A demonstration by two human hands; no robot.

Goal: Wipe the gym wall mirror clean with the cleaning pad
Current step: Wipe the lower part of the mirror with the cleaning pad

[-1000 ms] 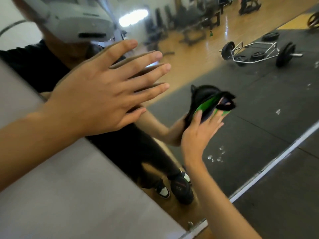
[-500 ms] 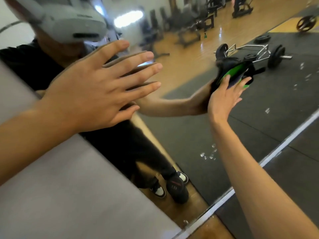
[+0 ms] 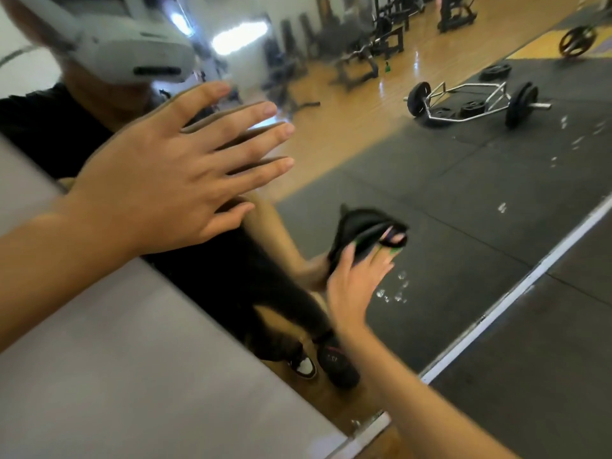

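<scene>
The wall mirror [image 3: 447, 200] fills most of the view and reflects the gym floor. My left hand [image 3: 165, 180] lies flat against the glass at the upper left, fingers straight and spread. My right hand [image 3: 354, 279] presses the black and green cleaning pad [image 3: 364, 236] against the mirror low in the middle, fingers straight over it. The pad is blurred and partly hidden behind my fingers. Small white spots [image 3: 394, 293] sit on the glass just right of my right hand.
A grey wall panel [image 3: 116, 376] borders the mirror at the lower left. The mirror's white bottom frame [image 3: 516, 289] runs diagonally above the black rubber floor [image 3: 546, 376]. Reflected are a trap bar with plates [image 3: 470, 104] and weight benches.
My right hand has swept the pad from the upper right of the glass back down to the lower middle. My left hand stays flat on the mirror.
</scene>
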